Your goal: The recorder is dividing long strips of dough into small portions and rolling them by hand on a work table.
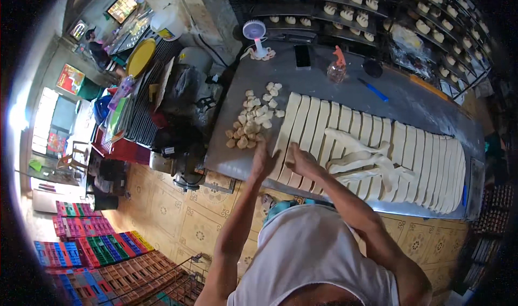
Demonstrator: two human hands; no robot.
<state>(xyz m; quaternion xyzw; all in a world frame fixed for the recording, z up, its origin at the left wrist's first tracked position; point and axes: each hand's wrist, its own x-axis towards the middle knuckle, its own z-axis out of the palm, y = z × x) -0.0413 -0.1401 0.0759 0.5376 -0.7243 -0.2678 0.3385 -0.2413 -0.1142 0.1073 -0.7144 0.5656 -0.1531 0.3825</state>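
Note:
Long white dough strips (pixel 318 125) lie side by side across the steel table, with loose twisted dough lengths (pixel 356 149) heaped on top of them. My left hand (pixel 263 159) is at the near left of the strips, its thumb apart from its fingers, which reach the edge of a pile of brown balls (pixel 241 135). Beyond those lie small white dough pieces (pixel 263 111). Over the near ends of the leftmost strips, my right hand (pixel 303 161) has its fingers curled in; what they hold, if anything, is hidden.
Toward the table's far side stand a small fan (pixel 254 33), a phone (pixel 302 56), a bottle with an orange spray top (pixel 337 67) and a blue-handled knife (pixel 373 90). Racks of shaped dough (pixel 345 12) rise behind. Machinery (pixel 186 98) adjoins the left side; stacked crates (pixel 102 252) occupy the floor.

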